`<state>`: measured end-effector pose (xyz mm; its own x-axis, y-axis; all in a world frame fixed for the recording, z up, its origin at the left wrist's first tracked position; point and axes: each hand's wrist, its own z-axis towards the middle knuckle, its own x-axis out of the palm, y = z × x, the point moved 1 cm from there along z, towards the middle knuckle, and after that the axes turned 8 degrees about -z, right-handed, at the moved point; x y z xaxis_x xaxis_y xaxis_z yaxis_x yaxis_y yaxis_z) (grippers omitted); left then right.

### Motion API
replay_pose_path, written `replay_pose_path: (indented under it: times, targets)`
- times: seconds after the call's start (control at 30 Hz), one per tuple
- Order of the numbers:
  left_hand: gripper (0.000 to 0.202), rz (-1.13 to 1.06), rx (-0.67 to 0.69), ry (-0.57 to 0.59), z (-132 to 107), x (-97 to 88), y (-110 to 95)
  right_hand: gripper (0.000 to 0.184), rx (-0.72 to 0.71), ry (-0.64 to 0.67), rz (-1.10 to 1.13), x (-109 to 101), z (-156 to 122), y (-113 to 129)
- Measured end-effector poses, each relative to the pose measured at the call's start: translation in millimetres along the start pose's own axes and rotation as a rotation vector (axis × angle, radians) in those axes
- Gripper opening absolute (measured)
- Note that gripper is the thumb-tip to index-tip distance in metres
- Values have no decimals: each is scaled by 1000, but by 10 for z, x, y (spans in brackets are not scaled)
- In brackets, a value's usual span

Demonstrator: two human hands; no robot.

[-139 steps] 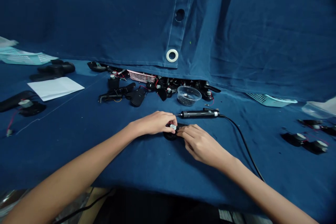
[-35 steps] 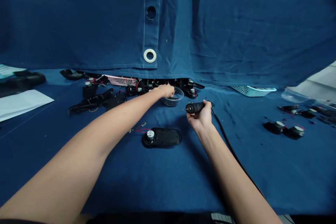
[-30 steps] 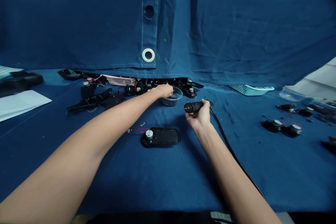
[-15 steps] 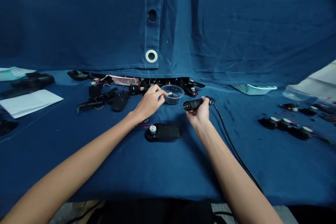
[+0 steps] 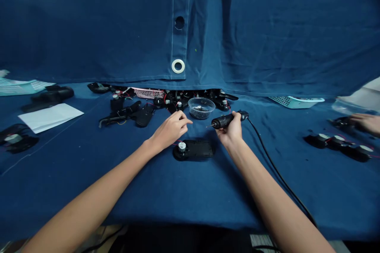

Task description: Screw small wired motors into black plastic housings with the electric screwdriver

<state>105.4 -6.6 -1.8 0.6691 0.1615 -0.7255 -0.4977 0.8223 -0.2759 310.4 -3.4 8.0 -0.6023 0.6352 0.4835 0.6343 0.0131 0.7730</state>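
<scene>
My left hand (image 5: 170,130) is closed in a pinch just in front of the clear plastic bowl (image 5: 194,104). Whatever sits between its fingertips is too small to make out. Small dark pieces (image 5: 202,112) lie inside the bowl. In my right hand (image 5: 233,129) is a black corded electric screwdriver (image 5: 222,121), held level with its bit pointing left. Below and between both hands, a black plastic housing (image 5: 198,149) lies flat on the blue cloth. A round silver motor (image 5: 182,147) with red wires stands at its left end.
Black parts (image 5: 144,115) and a pink basket (image 5: 148,93) crowd the back under the hanging blue curtain (image 5: 118,27). White paper (image 5: 50,118) lies left. The screwdriver's cable (image 5: 273,166) runs down right. Near more motor parts (image 5: 338,141), another person's hand (image 5: 368,122) reaches in.
My left hand has drawn back from the bowl's rim toward me. The screwdriver stays in my right hand. Another person's hand has appeared at the right, and the view has shifted slightly left.
</scene>
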Motion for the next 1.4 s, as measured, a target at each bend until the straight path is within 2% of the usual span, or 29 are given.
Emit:
replay_pose_path:
  times: [0.3,0.4,0.5,0.57,0.7,0.83,1.1,1.27,1.4]
  targets:
    - [36,25,53,30,4,-47,-64,24,19,-2,-16,8,-10,-57]
    - [34,-71,-21,-27,-38,-55,-69,24,13,9,-9,9,-38,-70]
    - [19,-158,-82,-87,-98,-41,-101,23,2,27,6,13,-75,-83]
    - [12,-134,-34,-94,-126,-32,-145,23,7,41,1,17,-95,-92]
    - [16,-56,73,-117,-140,-19,-231,23,24,51,-16,28,-110,-109]
    - [15,-77,87,-180,-145,11,-276,20,6,100,-7,38,-106,-125]
    - [20,-74,115,-394,-147,6,-343,19,-47,189,-19,49,-143,-153]
    - [24,-68,132,-428,-147,-8,-382,21,-51,231,-44,43,-145,-180]
    - [26,-71,144,-422,-149,-9,-390,21,-33,216,-40,39,-120,-200]
